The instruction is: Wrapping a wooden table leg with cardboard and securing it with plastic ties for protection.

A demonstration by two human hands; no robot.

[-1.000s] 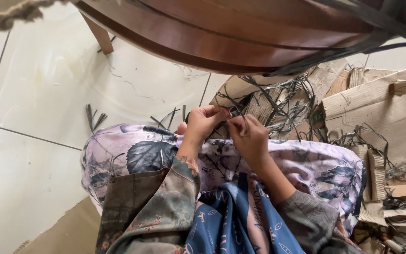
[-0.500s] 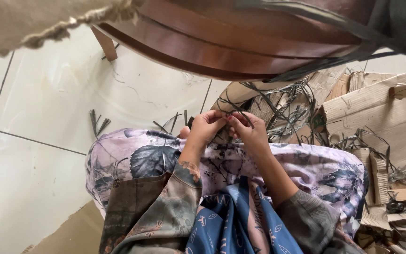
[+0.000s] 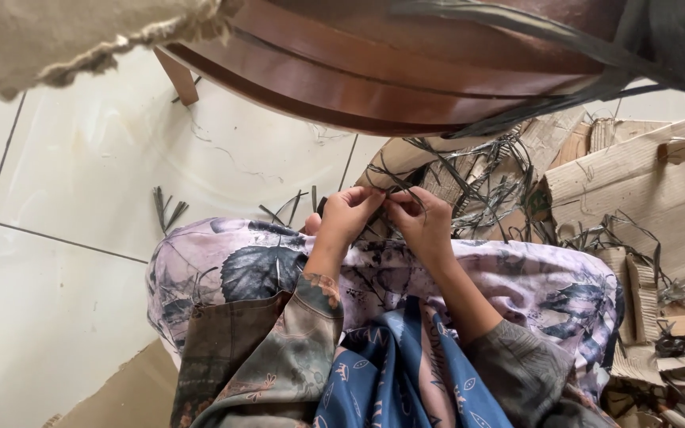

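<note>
The thin dark strip (image 3: 390,192) sits pinched between my two hands, just above my knees and over the edge of my patterned lap cloth (image 3: 517,277). My left hand (image 3: 348,218) closes its fingertips on one end and my right hand (image 3: 422,222) closes on the other, both in a narrow grip, fingers curled in tight; I hold it close and high so that I can see so fine a piece, and the hands touch each other to steady it. Loose strands of the same dark fibre (image 3: 485,182) lie tangled just beyond my hands on flattened cardboard (image 3: 644,190), within easy reach. A few cut bits (image 3: 164,210) lie apart on the white floor tiles (image 3: 65,198). A brown wooden chair seat (image 3: 406,71) hangs over the scene, with strands trailing off its right side. I see no box or bowl here; the cardboard simply carries the scraps.
</note>
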